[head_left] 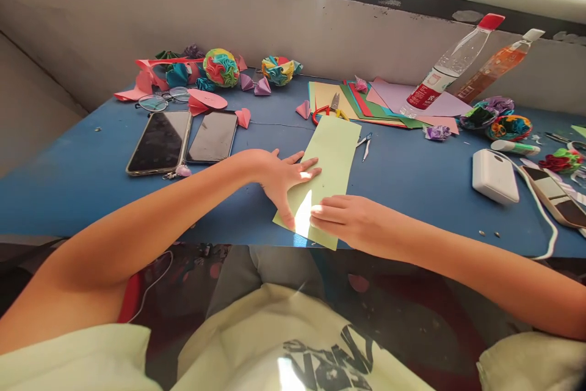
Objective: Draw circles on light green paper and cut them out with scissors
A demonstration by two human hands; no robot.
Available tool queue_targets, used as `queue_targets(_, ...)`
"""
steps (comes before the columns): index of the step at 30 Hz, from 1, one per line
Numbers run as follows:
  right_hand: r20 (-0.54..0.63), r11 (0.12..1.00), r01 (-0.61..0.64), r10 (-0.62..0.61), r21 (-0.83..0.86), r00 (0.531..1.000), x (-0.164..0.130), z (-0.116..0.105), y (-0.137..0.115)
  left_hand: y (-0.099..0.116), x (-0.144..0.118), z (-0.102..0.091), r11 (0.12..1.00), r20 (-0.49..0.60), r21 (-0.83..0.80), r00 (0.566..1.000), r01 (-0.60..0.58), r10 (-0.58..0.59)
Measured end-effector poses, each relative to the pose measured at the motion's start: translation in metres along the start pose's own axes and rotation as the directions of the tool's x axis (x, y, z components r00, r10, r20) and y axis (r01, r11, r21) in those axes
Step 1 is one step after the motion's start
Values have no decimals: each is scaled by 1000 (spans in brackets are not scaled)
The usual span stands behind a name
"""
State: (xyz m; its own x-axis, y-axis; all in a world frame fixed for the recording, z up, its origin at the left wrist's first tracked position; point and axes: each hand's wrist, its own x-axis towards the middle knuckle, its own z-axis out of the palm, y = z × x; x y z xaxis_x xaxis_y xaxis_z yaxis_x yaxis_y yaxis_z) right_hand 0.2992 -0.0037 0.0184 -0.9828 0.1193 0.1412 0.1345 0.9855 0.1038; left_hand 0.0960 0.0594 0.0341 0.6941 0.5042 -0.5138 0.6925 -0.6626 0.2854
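A long pale green strip of paper (333, 147) lies slantwise on the blue table, its lower end at the front edge. My left hand (288, 180) is spread open on the paper's left side, thumb pointing toward me. On the lower right part of the paper rests my right hand (343, 218), its fingers together and bent. Bright sunlight washes out its fingertips, and I cannot make out whether anything is between them. Scissors (333, 107) with red and yellow handles lie just beyond the paper's far end. A drawing compass (365, 146) is at its right.
Two phones (160, 141) and eyeglasses (165, 99) lie at left. Folded paper balls (221, 68) line the back. Coloured sheets (389, 104) sit behind the scissors, near two bottles (451, 64). A white power bank (494, 176) with a cable is at right.
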Motion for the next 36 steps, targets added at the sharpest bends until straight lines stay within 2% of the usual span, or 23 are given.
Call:
queue_targets(4,-82,998,-54,50,-42,995,-16,13,-14,-1,1,2,1000,11,3,1000,3,-3)
queue_targets(7,-115,995,-86,80,-47,990,-32,6,-25,0,1,2,1000,23,14,1000,12,-13)
queue_targets(9,-66,995,-82,78,-56,995,-36,-2,-26,1,1,2,999,25,27,999,21,-22)
queue_targets(12,-1,996,-44,44,-72,999,-29,-12,-18,3,0,1,999,22,41,999,30,-31)
queue_targets(17,-58,990,-29,22,-137,998,-8,-2,-7,4,-1,0,999,6,35,999,31,-31)
queue_targets(21,-72,992,-54,46,-110,996,-20,8,-15,3,-1,1,1000,-12,15,1000,22,-21)
queue_targets(24,-65,991,-86,79,-99,995,-34,1,-20,3,-1,2,1000,-19,10,1000,23,-23)
queue_targets(29,15,989,-99,101,-107,995,-22,-10,-6,3,0,3,999,-13,47,1000,27,-27)
queue_targets(32,-11,984,-148,147,-101,989,-16,0,-2,3,0,2,998,-11,50,1000,27,-27)
queue_targets(36,-35,979,-196,195,-57,980,-28,10,-19,3,-2,1,999,5,42,1000,17,-18)
